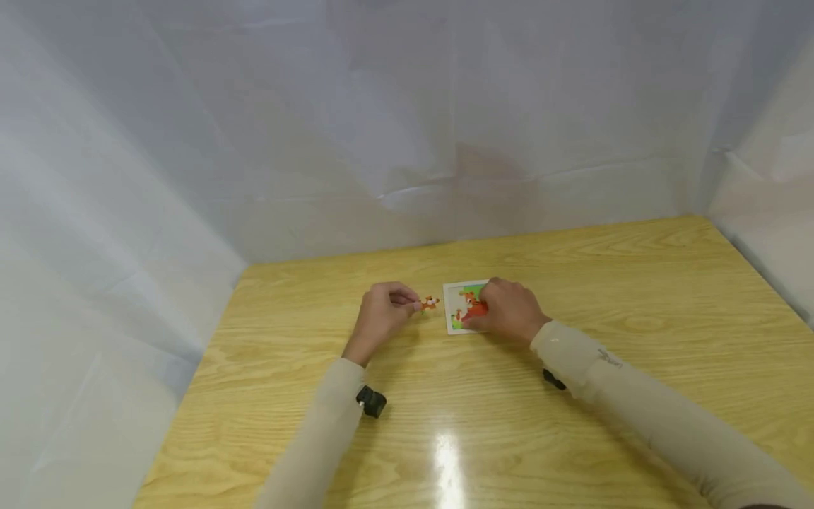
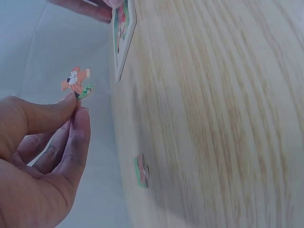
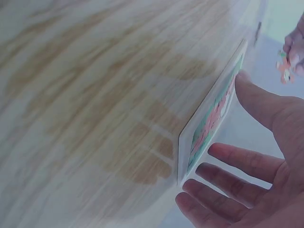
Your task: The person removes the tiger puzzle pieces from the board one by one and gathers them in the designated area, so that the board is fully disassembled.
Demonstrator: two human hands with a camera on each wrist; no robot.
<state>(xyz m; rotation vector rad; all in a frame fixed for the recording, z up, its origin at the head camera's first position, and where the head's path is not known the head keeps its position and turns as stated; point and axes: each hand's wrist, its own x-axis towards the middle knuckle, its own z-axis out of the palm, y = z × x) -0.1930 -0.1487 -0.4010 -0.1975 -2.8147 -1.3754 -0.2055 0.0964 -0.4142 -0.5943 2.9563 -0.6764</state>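
Note:
My left hand point(image 1: 384, 316) pinches a small jigsaw piece point(image 2: 75, 81) between thumb and fingertips, held up above the table. The piece carries an orange animal face with a bit of green. To its right lies a square puzzle tray point(image 1: 448, 312) with a white rim, partly filled with a red, orange and green picture. Over the tray's right side rests my right hand point(image 1: 511, 311), thumb and fingers spread and fairly straight. In the right wrist view its thumb tip meets the tray, and the fingertips point(image 3: 221, 149) reach along the tray's edge. The hand hides part of the picture.
Another loose puzzle piece point(image 2: 141, 170) lies on the wooden table point(image 1: 420, 396), below the left hand in the left wrist view. Pale sheeting point(image 1: 356, 127) hangs behind the table and at both sides. Each wrist carries a small black camera point(image 1: 372, 401).

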